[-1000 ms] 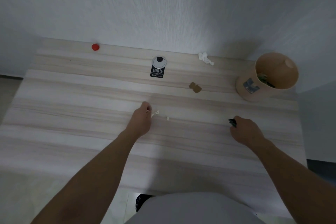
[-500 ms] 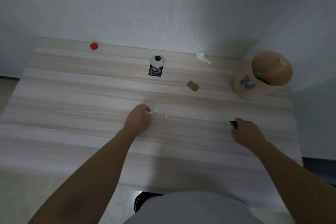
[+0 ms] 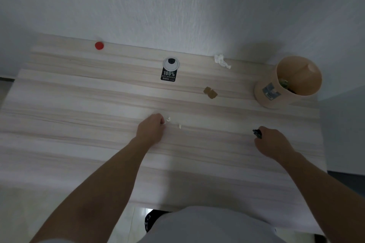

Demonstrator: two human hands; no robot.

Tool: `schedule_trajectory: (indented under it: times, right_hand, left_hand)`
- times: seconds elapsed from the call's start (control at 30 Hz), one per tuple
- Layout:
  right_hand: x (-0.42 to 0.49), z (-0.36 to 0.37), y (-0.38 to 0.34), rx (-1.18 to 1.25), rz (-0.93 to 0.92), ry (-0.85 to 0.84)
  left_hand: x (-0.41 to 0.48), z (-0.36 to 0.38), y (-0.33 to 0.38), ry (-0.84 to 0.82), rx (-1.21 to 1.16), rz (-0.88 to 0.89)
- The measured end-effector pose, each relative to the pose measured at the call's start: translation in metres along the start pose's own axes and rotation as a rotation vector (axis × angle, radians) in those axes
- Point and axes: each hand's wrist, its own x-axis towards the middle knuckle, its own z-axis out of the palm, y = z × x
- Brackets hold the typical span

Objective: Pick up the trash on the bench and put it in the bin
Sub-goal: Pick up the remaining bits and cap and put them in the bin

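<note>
A light wooden bench (image 3: 79, 116) runs along a white wall. The tan bin (image 3: 288, 83) stands at the far right with some trash inside. My left hand (image 3: 151, 128) rests curled on the bench middle, fingertips beside a small white scrap (image 3: 168, 119); a second white scrap (image 3: 180, 126) lies just to the right. My right hand (image 3: 273, 143) is closed around a small black piece (image 3: 257, 133) that sticks out from the fingers. A brown crumpled scrap (image 3: 210, 92), a white crumpled tissue (image 3: 221, 60) and a red bottle cap (image 3: 99, 45) lie farther back.
A round grey cable grommet with a black "100%" sticker (image 3: 169, 69) sits near the wall at the bench centre. The bench's right end lies just past the bin, with dark floor beyond. My torso in a light shirt is at the near edge.
Both hands stay almost where they were. The camera tilts slightly. My left fingers curl tighter next to the white scrap.
</note>
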Motion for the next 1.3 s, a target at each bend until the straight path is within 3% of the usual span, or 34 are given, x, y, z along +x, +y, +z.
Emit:
schedule_trajectory:
  times: [0.2,0.4,0.9,1.3]
  right_hand:
    - [0.005,-0.006,-0.004,0.013,-0.016,0.013]
    - [0.005,-0.007,-0.003,0.017,-0.017,0.01]
    - [-0.005,0.004,-0.019,0.05,-0.05,0.05]
    - [-0.003,0.007,-0.025,0.063,-0.063,0.052]
  left_hand:
    - [0.004,-0.002,0.004,-0.041,0.045,-0.02]
    - [-0.003,-0.011,0.004,-0.066,-0.175,-0.016]
    - [-0.012,-0.008,0.004,0.027,-0.3,0.053]
    - [0.006,-0.004,0.017,-0.006,-0.16,-0.003]
